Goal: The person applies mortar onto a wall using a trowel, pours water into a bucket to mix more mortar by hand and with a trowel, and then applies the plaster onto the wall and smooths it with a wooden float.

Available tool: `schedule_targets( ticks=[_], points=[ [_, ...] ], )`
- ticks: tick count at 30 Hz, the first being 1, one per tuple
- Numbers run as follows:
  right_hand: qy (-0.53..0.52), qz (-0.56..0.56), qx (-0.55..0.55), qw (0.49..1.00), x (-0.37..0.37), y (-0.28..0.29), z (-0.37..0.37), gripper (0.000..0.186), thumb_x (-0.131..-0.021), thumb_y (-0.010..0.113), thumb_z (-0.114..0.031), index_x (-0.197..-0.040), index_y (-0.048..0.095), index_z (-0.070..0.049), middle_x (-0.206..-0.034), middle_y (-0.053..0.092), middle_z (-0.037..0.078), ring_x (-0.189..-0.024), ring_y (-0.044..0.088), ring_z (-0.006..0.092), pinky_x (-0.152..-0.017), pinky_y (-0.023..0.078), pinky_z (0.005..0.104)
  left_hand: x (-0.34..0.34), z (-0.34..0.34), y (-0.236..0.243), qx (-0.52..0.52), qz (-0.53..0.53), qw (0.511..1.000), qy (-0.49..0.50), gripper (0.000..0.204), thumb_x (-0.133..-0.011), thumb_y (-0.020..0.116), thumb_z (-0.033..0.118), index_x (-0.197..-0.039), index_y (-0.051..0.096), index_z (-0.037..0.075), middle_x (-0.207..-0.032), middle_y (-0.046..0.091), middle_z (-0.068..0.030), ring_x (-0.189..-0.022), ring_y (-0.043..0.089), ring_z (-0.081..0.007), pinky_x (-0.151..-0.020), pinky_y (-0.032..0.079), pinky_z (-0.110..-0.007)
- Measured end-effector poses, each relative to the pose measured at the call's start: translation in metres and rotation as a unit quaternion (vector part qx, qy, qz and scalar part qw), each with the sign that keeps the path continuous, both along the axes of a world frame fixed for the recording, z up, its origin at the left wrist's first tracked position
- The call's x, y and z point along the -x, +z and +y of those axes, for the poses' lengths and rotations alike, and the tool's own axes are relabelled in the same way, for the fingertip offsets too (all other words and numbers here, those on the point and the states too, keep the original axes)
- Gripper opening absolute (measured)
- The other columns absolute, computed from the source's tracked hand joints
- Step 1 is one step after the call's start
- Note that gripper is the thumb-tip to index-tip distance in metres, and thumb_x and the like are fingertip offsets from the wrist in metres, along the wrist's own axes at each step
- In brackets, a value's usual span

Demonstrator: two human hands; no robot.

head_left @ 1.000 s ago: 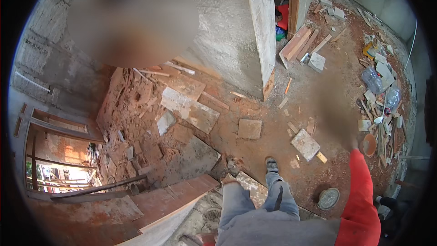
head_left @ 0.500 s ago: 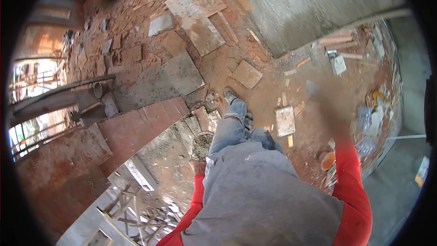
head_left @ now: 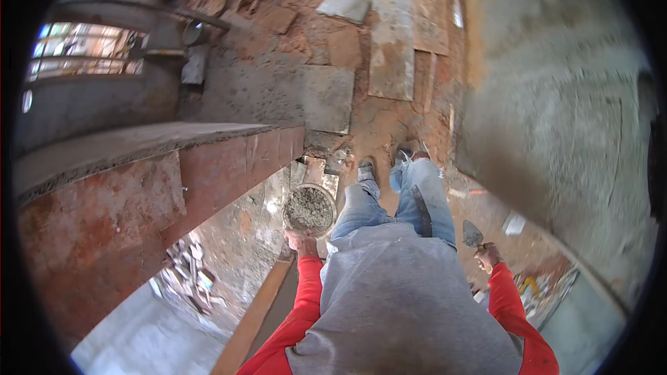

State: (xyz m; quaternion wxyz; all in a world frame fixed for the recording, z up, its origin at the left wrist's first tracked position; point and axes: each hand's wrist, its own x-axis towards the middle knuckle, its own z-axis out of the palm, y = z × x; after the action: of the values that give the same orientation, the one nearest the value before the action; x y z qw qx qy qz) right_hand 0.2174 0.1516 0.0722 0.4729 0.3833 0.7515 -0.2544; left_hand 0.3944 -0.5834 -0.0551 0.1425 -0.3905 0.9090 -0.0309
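Low at my left side, my left hand (head_left: 301, 242) is closed on the near rim of a round bucket (head_left: 286, 217). Wet grey mortar (head_left: 310, 208) fills much of it. My right hand (head_left: 489, 256) is out to the right of my leg, wrapped round the handle of a trowel (head_left: 472, 233). The trowel's grey blade points away from me and up, toward the wall side. My fingers hide most of its handle.
A plastered wall (head_left: 556, 97) rises on the right. To the left runs a reddish ledge (head_left: 236, 163) with a rough cement top. Flat boards (head_left: 392, 42) and a grey slab (head_left: 328, 97) lie ahead on the dirt floor, with broken tile pieces. Rubble (head_left: 191, 274) is scattered at the lower left.
My view and body have turned to the right, and my feet have stepped. The bucket has come further into view. My right hand, blurred before, has come closer in with the trowel.
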Motion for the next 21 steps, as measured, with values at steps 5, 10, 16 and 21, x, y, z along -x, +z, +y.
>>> schedule_targets(
  ticks=[5,10,16,21],
  points=[
    [0.247,0.141,-0.023,0.959,0.264,-0.014,-0.001,0.036,-0.107,0.055,-0.034,-0.113,0.068,0.0,-0.095,0.071,0.024,-0.081,0.068,0.0378,-0.073,0.052,0.0503,0.059,0.041,0.024,0.061,0.172,0.983,0.009,0.071,-0.085,0.086,0.022,-0.138,0.052,-0.011,-0.099,0.066,-0.0166,-0.088,0.068,-0.0371,-0.077,0.058,-0.045],
    [0.524,0.306,-0.124,0.785,0.553,-0.019,-0.057,0.036,-0.095,0.066,-0.03,-0.11,0.074,0.002,-0.107,0.074,0.034,-0.107,0.071,0.0527,-0.088,0.058,0.0568,0.081,0.072,0.037,-0.124,0.247,0.918,0.286,0.077,-0.085,0.085,0.016,-0.148,0.049,-0.008,-0.093,0.068,-0.0122,-0.082,0.071,-0.0317,-0.07,0.059,-0.044],
    [0.495,0.394,-0.027,0.773,0.797,-0.015,-0.162,0.032,-0.098,0.07,-0.033,-0.108,0.07,-0.002,-0.076,0.07,0.014,-0.064,0.069,0.0348,-0.056,0.051,0.0501,0.144,0.093,0.053,-0.093,0.203,0.948,0.228,0.077,-0.085,0.086,0.027,-0.14,0.049,-0.011,-0.094,0.067,-0.0162,-0.086,0.07,-0.0359,-0.073,0.058,-0.047],
    [0.516,0.338,-0.178,0.767,0.872,-0.026,-0.194,0.046,-0.086,0.069,-0.033,-0.114,0.072,0.003,-0.105,0.076,0.029,-0.102,0.074,0.0481,-0.085,0.058,0.0529,0.221,0.068,0.051,-0.104,0.176,0.92,0.335,0.066,-0.085,0.085,0.027,-0.128,0.052,-0.009,-0.092,0.066,-0.0163,-0.087,0.068,-0.0362,-0.076,0.056,-0.048]
  ],
)
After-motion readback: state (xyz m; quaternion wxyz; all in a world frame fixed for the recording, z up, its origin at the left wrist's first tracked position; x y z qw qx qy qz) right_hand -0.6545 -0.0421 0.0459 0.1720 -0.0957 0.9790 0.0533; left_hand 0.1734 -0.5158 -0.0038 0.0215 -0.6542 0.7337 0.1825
